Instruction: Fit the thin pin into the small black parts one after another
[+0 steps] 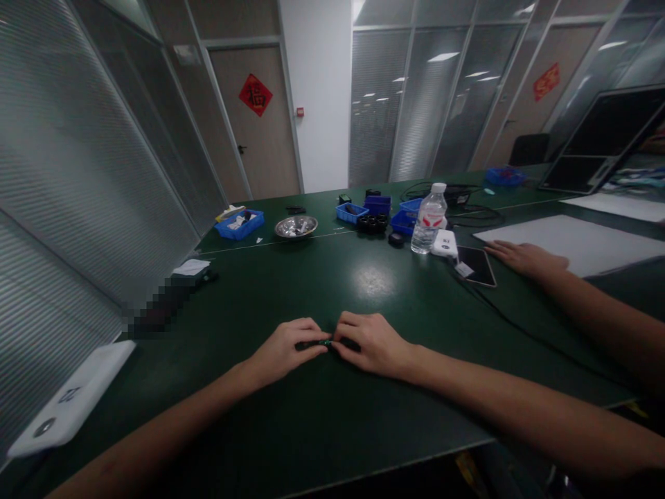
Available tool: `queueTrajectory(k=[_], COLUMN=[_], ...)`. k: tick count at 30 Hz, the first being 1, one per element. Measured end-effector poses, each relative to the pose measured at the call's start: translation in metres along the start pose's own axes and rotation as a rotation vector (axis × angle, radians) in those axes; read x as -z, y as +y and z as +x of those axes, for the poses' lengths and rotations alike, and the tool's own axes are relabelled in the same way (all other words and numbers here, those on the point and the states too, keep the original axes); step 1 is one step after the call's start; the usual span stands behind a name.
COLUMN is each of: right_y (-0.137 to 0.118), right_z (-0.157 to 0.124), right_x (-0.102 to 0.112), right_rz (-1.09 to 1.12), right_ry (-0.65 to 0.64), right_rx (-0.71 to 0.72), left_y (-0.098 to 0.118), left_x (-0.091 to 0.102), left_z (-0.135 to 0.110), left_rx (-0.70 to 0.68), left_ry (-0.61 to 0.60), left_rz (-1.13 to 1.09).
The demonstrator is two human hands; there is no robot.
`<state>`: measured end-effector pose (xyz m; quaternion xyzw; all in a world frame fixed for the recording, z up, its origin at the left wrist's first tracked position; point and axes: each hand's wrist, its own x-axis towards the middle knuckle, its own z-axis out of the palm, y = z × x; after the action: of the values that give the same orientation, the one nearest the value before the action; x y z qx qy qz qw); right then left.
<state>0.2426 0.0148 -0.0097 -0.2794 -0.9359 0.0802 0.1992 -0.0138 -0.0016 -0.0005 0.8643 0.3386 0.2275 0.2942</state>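
My left hand (pixel 287 348) pinches a tiny green piece (pixel 325 342) between thumb and fingertips, just above the dark green tabletop (pixel 291 430). From the other side, my right hand (pixel 370 341) has its thumb and fingers closed at the same spot. Both sets of fingertips nearly meet around the piece. It looks like a small electronic part, but its exact kind is too small to make out. Most of it is covered by the fingers.
Behind the hands stand a metal bowl (pixel 296 227), a blue basket (pixel 240 224), a water bottle (pixel 429 220) and a phone (pixel 476 266). Another person's hand (pixel 527 258) rests by a white sheet (pixel 582 242) at right. A white device (pixel 73 400) lies at left.
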Motion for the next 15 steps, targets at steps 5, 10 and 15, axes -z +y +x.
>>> queueTrajectory(k=[5,10,15], right_y=[-0.0012,-0.0014,-0.0017], right_z=[-0.0007,-0.0007,-0.0006], right_x=[0.0012,0.0017,0.0020], right_rz=[0.027,0.041,0.052], right_ry=[0.027,0.034,0.050], right_rx=[-0.010,-0.025,-0.047], left_y=[0.0027,-0.0015,-0.0022], left_x=[0.0013,0.0001,0.0001], left_z=[-0.0004,-0.0008,-0.0005], left_rx=[0.022,0.006,0.020], left_ry=[-0.006,-0.002,-0.017], left_rz=[-0.005,0.006,0.019])
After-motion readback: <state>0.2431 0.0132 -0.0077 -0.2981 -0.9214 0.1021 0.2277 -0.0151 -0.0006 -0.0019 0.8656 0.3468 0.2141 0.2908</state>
